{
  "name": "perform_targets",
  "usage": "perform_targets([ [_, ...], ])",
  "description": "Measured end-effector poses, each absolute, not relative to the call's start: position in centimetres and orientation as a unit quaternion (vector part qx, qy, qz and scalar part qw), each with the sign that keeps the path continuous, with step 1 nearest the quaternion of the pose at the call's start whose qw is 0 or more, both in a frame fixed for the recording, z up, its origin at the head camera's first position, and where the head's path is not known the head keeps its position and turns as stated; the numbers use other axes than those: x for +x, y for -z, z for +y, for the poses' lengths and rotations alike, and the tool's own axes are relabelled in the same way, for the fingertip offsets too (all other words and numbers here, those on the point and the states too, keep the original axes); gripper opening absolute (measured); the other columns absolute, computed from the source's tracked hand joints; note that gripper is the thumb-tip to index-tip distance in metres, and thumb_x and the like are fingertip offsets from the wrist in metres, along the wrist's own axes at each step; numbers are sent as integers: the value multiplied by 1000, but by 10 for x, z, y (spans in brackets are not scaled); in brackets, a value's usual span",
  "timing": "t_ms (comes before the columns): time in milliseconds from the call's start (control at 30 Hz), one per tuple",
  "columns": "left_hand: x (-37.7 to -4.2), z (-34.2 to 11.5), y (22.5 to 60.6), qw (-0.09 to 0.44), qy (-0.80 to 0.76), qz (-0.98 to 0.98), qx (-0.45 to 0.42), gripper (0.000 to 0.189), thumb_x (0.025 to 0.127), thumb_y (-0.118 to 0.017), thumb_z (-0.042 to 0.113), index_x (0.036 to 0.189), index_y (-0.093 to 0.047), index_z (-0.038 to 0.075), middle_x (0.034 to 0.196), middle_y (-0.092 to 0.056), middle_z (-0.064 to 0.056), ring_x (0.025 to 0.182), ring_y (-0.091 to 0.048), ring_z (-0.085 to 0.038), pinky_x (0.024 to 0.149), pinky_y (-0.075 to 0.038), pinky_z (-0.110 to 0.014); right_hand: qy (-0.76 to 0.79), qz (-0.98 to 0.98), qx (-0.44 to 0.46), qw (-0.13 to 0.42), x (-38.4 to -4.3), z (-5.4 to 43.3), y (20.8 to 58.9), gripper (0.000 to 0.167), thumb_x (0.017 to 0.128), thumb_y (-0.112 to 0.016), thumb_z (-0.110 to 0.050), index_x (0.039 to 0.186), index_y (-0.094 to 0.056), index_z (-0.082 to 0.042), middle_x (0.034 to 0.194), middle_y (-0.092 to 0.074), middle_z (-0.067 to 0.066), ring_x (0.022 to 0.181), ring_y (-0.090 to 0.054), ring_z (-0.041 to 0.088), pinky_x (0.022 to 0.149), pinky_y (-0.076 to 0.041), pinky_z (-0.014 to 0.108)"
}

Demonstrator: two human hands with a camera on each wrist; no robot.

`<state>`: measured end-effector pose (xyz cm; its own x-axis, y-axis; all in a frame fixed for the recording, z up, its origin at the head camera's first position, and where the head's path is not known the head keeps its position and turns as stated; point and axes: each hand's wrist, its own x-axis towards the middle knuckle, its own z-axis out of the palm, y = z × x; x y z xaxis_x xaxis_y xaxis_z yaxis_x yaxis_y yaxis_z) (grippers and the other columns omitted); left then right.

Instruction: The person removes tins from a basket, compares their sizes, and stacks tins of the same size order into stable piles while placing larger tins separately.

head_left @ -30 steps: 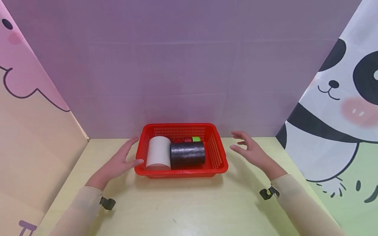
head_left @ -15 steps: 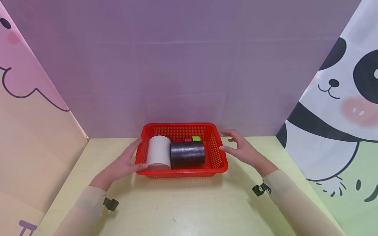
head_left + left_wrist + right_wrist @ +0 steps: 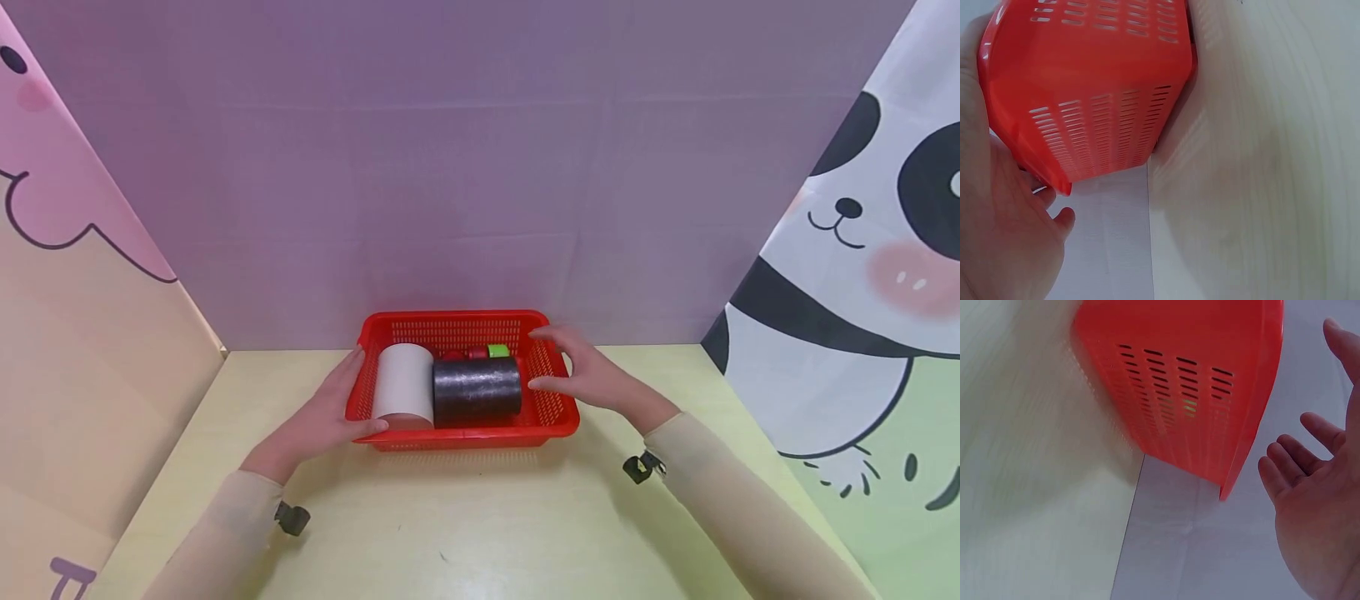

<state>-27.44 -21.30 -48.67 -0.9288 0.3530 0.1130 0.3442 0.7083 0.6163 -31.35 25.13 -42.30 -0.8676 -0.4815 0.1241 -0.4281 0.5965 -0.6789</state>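
Observation:
A red slotted plastic basket point(image 3: 480, 436) sits on the table against the back wall. In it, a white cylinder point(image 3: 405, 382) stands at the left, and a dark shiny cylinder point(image 3: 477, 390) lies on its side beside it. My left hand point(image 3: 321, 418) is at the basket's left rim, its thumb reaching over the front corner. The left wrist view has this hand point(image 3: 1016, 237) with fingers loosely bent close to the rim. My right hand point(image 3: 592, 377) hovers over the right rim, thumb and fingers spread. In the right wrist view the palm point(image 3: 1322, 512) is beside the basket, holding nothing.
Behind the dark cylinder are small red items and a lime-green piece point(image 3: 498, 351). The pale wooden table point(image 3: 465, 517) extends toward me. A purple cloth wall point(image 3: 465, 167) rises behind the basket, and printed cartoon panels point(image 3: 825, 383) flank both sides.
Both hands have moved inward toward the basket. My left hand has reached its left rim, and my right hand has come from beside the basket to over its right rim. The basket has stayed put.

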Motion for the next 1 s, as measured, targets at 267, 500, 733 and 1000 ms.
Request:
perform_targets([
  [267, -276, -212, 487, 4, -297, 935, 192, 135, 86, -84, 70, 179, -7, 9, 186, -4, -12, 169, -9, -40, 117, -48, -65, 321, 895, -308, 44, -324, 230, 421, 93, 89, -92, -45, 163, -48, -11, 164, -48, 14, 155, -41, 38, 122, -42, 67],
  [500, -274, -208, 485, 6, -297, 935, 192, 135, 85, -84, 71, 178, -10, 6, 186, -2, -12, 170, -8, -39, 119, -47, -64, 291, 899, -315, 86, -332, 215, 422, 103, 86, -93, -51, 166, -44, -10, 165, -44, 14, 152, -41, 40, 117, -49, 63],
  [733, -272, -207, 486, 7, -298, 936, 186, 135, 86, -83, 72, 178, -9, 8, 186, -2, -12, 170, -8, -39, 120, -46, -63, 284, 898, -319, 109, -339, 208, 426, 103, 83, -96, -48, 164, -45, -9, 164, -44, 18, 150, -41, 38, 114, -52, 62],
  [1000, -271, -207, 486, 12, -305, 935, 180, 135, 85, -85, 69, 178, -7, 9, 186, -3, -12, 169, -8, -40, 116, -49, -65, 270, 899, -321, 128, -345, 204, 432, 108, 82, -98, -47, 165, -43, -7, 162, -46, 17, 148, -44, 36, 109, -58, 55],
])
